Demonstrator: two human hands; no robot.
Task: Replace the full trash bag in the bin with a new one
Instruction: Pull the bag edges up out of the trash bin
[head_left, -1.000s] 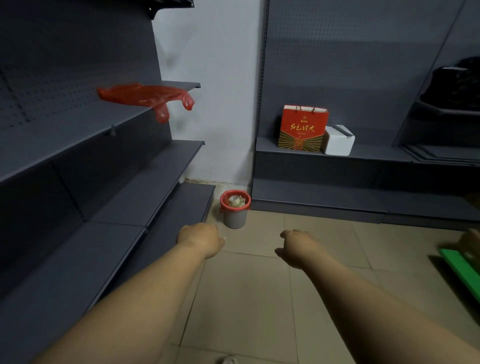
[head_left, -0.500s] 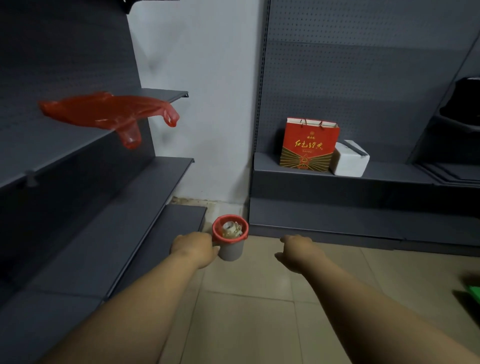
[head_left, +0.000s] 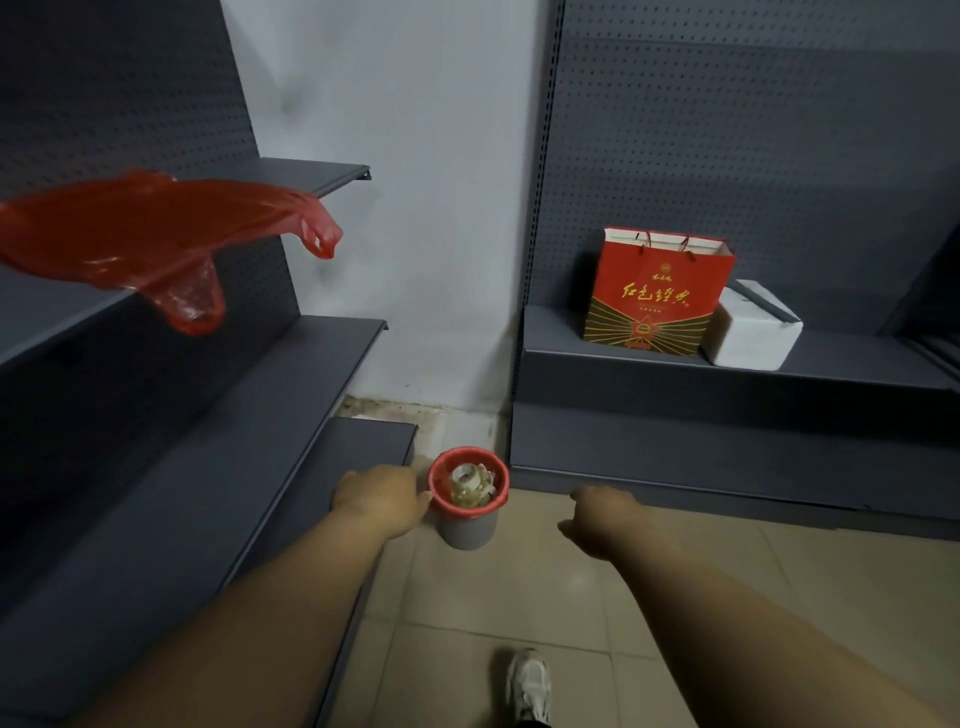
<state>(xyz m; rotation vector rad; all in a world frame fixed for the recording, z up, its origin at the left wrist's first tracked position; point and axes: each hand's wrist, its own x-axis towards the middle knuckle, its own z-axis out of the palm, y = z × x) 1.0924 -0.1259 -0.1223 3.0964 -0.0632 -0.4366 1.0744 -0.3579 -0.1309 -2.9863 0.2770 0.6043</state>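
The bin (head_left: 467, 525) stands upright on the tiled floor (head_left: 519, 597) at lower centre, mouth up. It is grey, and the full bag (head_left: 441, 475), a red liner, is folded over its rim, with pale trash heaped inside.

The left hand (head_left: 382, 501) is just left of the rim, back to the camera. One fingertip is at the red edge, but whether it touches or how the other fingers lie cannot be told. The right hand (head_left: 602, 519) hangs apart on the bin's right, fingers loosely bent, holding nothing.

The new bag (head_left: 156, 239), red, lies flat on a shelf (head_left: 322, 174) at upper left. Its long axis runs across the frame, its handle loops point right, and one fold droops over the shelf edge.

On the right ledge (head_left: 857, 364) a red gift bag (head_left: 657, 296) bears gold characters that seem to read 红色经典. A white box (head_left: 753, 327) touches it. A shoe (head_left: 530, 686) shows at the bottom.
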